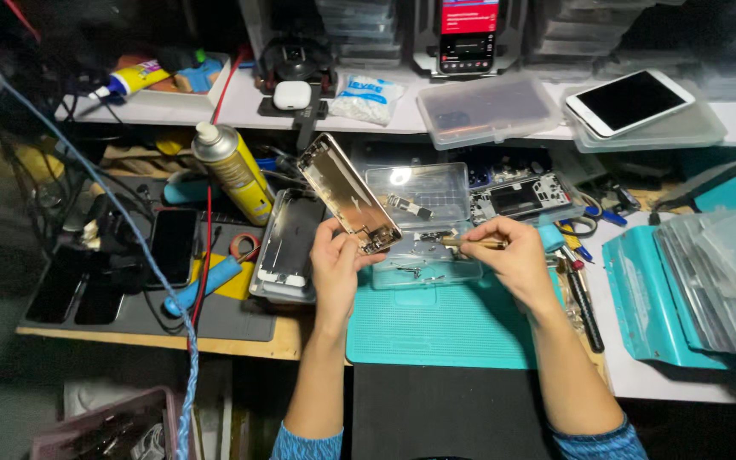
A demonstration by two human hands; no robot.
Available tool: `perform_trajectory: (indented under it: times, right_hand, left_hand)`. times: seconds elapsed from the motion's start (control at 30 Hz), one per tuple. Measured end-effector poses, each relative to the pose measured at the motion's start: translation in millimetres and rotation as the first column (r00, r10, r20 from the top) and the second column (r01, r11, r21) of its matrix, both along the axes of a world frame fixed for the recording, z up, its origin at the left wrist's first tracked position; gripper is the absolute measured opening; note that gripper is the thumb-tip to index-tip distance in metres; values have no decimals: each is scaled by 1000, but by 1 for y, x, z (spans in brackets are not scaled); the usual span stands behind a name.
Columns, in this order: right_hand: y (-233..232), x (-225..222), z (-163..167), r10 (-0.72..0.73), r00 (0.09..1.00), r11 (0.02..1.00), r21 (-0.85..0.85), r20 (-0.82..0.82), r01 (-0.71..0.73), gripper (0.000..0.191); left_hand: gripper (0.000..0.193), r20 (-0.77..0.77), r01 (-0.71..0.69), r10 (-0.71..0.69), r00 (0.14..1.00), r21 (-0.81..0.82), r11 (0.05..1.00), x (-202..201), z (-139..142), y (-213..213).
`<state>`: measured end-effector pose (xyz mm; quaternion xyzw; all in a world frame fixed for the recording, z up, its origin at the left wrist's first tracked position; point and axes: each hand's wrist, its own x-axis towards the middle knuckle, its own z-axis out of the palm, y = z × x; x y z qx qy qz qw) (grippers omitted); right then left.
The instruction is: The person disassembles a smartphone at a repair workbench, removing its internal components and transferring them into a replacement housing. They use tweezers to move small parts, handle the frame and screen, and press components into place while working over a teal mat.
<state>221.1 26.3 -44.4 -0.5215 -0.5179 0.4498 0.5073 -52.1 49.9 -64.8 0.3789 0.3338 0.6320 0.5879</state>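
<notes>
I take the teal mat [445, 328] as my anchor. Its near half lies bare, the only open room I have; its far edge is crowded by a clear parts tray [423, 217], and loose tools [585, 302] line its right edge. Above the mat's far left corner, my left hand [334, 264] has its fingers closed around the lower end of a phone frame [347, 192], tilted up and leftward, pale gold metal with its hollow inside facing me. My right hand [517, 255] pinches a small screwdriver [470, 244], tip toward the frame.
</notes>
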Motion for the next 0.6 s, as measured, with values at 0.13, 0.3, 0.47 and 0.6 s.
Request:
perform_trajectory:
  times: [0.13,0.3,0.47,0.6]
  right_hand:
    - [8,-4,-12,21,986,1000,9,165,-23,11]
    - [16,-16,-24,108,960,994,-46,259,-100,17]
    - [30,-33,-20,283,923,959,-72,262,-274,34]
    - [34,-42,-17,288,875,949,3,389,-314,36]
  left_hand:
    - [25,-16,-36,36,999,21,999,-8,2,-3]
    - [25,-4,-78,78,997,8,997,-14,6,-7]
    - [24,13,-83,83,997,44,996,-15,5,-8]
    - [24,-5,-104,104,995,35,994,-21,3,-7]
